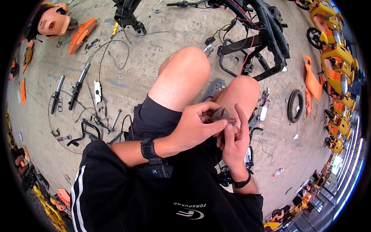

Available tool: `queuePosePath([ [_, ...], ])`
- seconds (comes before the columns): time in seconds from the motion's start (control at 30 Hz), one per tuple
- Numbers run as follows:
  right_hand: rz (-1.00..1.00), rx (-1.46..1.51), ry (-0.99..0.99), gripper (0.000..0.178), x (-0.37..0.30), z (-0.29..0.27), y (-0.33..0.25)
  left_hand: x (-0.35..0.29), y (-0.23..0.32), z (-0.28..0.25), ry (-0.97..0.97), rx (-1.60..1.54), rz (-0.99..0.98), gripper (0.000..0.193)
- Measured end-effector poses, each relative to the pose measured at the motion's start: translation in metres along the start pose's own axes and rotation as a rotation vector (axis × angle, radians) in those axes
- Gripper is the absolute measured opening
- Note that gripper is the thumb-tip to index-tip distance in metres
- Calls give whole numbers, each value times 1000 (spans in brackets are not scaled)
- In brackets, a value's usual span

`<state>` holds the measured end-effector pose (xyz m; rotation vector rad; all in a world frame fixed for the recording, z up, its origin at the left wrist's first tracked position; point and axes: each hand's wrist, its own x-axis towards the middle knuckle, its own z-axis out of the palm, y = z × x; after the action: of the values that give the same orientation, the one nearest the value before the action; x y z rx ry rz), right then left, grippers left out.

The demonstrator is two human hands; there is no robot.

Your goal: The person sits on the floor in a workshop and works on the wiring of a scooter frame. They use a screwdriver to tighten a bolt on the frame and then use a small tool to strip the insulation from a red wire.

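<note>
Above my lap, my left hand (193,125) grips a small dark rounded part (219,115) with a notch in its top, fingers and thumb closed around it. A short red strand (232,120) shows at its right side. Close against it is my right hand (236,143), its thumb at the strand and its index finger raised apart. The other right fingers are curled, and what they hold is hidden. A thin red wire (247,58) hangs from the black vehicle frame (266,42) toward my right knee; whether it reaches my hands I cannot tell.
Shock absorbers (79,87), cables and a black bracket (89,131) lie on the concrete floor to my left. Right of me are a tyre (295,106) and an orange panel (312,79). Yellow scooters (336,69) line the right side. Another orange panel (82,35) lies far left.
</note>
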<state>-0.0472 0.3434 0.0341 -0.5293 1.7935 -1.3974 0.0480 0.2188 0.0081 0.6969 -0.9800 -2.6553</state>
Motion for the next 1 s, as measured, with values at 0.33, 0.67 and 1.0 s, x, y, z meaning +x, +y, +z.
queuePosePath([
  [0.33, -59, -59, 3, 58, -1, -1, 2, 3, -3, 2, 51, 39, 27, 30],
  [0.67, -76, -152, -55, 59, -1, -2, 2, 1, -2, -2, 30, 51, 35, 30],
  [1.0, -82, -98, -62, 60, -1, -5, 4, -1, 0, -3, 17, 87, 40, 32],
])
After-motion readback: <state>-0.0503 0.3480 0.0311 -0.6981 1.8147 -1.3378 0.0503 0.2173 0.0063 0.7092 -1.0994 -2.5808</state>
